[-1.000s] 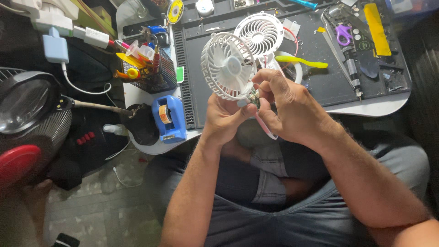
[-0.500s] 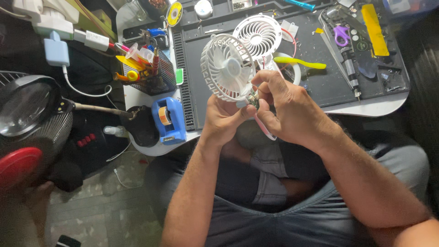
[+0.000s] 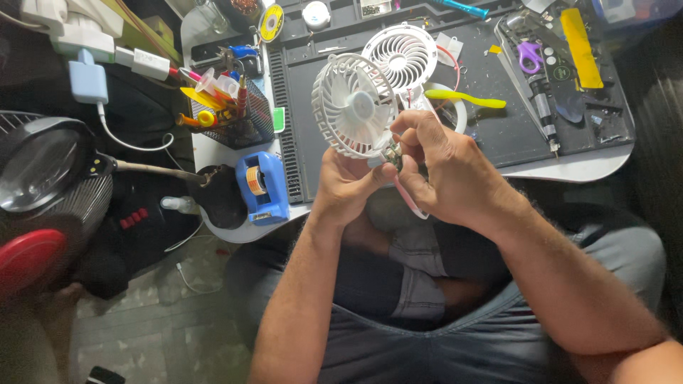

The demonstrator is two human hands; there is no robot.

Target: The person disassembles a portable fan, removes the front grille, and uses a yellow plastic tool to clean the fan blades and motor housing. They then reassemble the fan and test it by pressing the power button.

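A single head-worn view looks steeply down from close above the person's lap, facing the near edge of the bench (image 3: 583,165), whose far edge runs off the top; floor fills the lower left

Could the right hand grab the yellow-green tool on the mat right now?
Probably not at once. The right hand is busy pinching at the base of the small white fan, which the left hand holds. The yellow-green tool lies open on the mat just beyond, so nothing blocks it once that hand lets go.
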